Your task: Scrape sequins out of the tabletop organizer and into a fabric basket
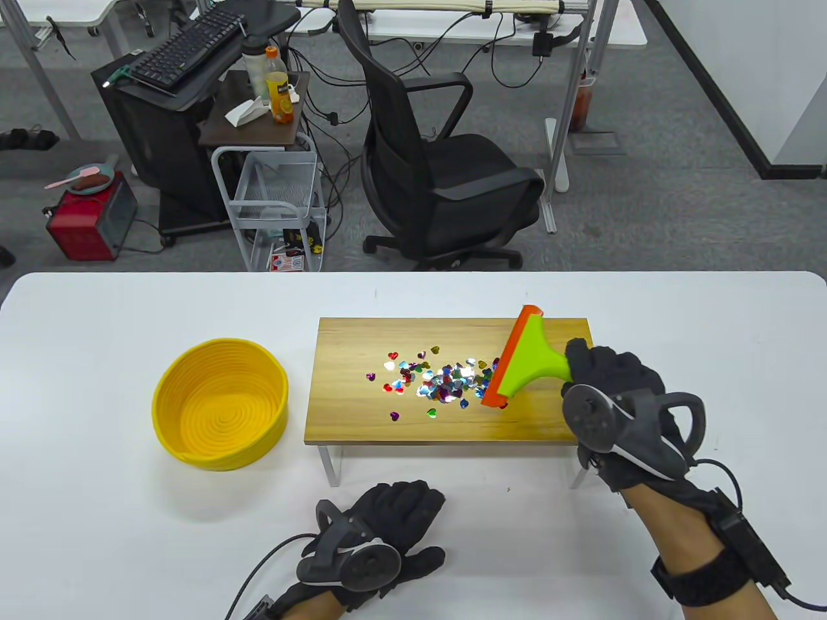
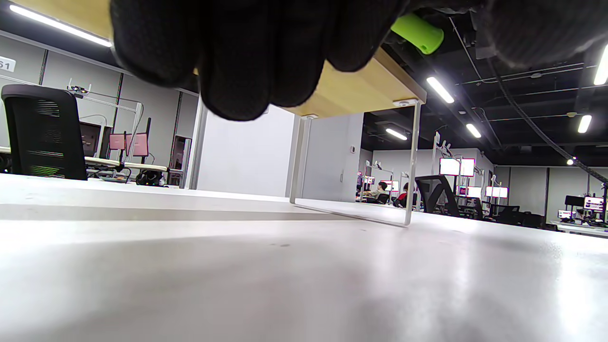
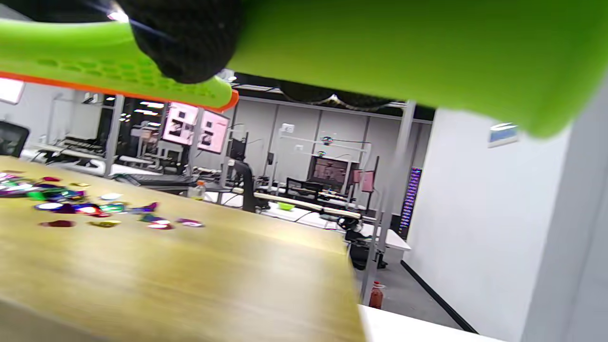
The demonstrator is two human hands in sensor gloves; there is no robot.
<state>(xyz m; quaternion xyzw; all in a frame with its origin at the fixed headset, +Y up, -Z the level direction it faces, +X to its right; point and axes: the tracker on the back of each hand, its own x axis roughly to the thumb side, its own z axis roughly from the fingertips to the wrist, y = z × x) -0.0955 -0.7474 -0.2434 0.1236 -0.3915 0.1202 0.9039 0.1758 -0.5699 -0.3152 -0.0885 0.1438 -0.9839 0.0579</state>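
Note:
A wooden tabletop organizer (image 1: 362, 420) stands on white legs at the table's middle, with several coloured heart sequins (image 1: 436, 381) scattered on its top. My right hand (image 1: 604, 381) grips the handle of a green scraper (image 1: 526, 361) whose orange blade lies beside the right end of the sequin pile. The scraper (image 3: 380, 47) and sequins (image 3: 76, 206) also show in the right wrist view. A yellow fabric basket (image 1: 221, 403) sits empty on the table left of the organizer. My left hand (image 1: 394, 526) rests on the table in front of the organizer, holding nothing.
The white table (image 1: 97, 516) spreads around everything. The organizer's white wire leg (image 2: 412, 161) shows in the left wrist view. A black office chair (image 1: 439, 161) and a cart stand beyond the table's far edge.

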